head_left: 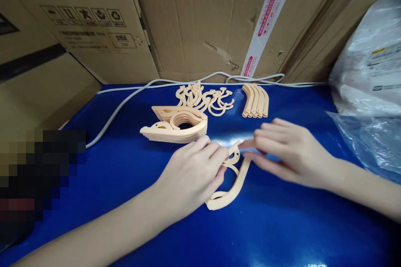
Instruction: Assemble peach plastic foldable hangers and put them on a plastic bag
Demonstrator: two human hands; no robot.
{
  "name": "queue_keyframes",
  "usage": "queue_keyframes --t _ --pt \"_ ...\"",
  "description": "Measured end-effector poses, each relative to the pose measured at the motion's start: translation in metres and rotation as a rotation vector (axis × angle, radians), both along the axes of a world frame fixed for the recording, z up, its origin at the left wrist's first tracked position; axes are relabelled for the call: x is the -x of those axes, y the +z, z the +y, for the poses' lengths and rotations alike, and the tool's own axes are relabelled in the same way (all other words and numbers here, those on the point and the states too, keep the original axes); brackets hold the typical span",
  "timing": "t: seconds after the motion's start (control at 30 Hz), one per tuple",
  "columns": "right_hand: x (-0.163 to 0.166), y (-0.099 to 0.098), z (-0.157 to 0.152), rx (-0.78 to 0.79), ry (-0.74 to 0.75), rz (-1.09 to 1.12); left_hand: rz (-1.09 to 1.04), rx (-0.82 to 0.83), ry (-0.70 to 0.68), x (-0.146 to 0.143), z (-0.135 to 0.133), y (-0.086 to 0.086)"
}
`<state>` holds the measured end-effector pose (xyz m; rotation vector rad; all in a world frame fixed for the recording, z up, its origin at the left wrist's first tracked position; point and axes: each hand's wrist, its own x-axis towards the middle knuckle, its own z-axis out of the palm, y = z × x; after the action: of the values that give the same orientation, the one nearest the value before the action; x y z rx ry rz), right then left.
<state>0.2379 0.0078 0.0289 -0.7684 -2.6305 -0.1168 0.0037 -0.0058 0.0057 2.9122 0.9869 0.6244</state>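
My left hand point(194, 173) and my right hand point(283, 150) meet over a pale orange curved cut-out piece point(230, 190) lying on the blue table point(275, 225). The left fingers are curled and pinch its upper scrolled end. The right fingers are pressed together on the same end from the other side. Behind them sits a stack of similar curved pieces point(177, 125), a cluster of hooked pieces point(206, 98) and a small row of arc strips point(255, 100).
Cardboard boxes point(200, 21) wall off the back and left. A white cable point(131, 96) runs along the table's far edge. A clear plastic bag point(369, 83) lies at the right. A pixelated patch point(34, 175) covers the lower left.
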Motion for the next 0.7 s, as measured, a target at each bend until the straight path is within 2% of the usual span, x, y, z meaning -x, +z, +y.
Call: queue_keyframes --t 0.1,0.23,0.47,0.7 --pt "0.000 0.008 0.031 -0.066 -0.090 -0.069 0.057 -0.077 -0.028 0.002 0.001 -0.001" --pt "0.014 0.010 0.069 -0.113 -0.139 -0.185 0.146 -0.168 -0.039 0.004 0.000 -0.004" --pt "0.052 0.000 0.119 -0.134 -0.102 -0.260 0.125 -0.316 -0.081 0.005 0.002 -0.001" --pt "0.068 -0.010 0.145 -0.175 -0.041 -0.322 0.119 -0.371 -0.097 0.005 0.006 0.001"
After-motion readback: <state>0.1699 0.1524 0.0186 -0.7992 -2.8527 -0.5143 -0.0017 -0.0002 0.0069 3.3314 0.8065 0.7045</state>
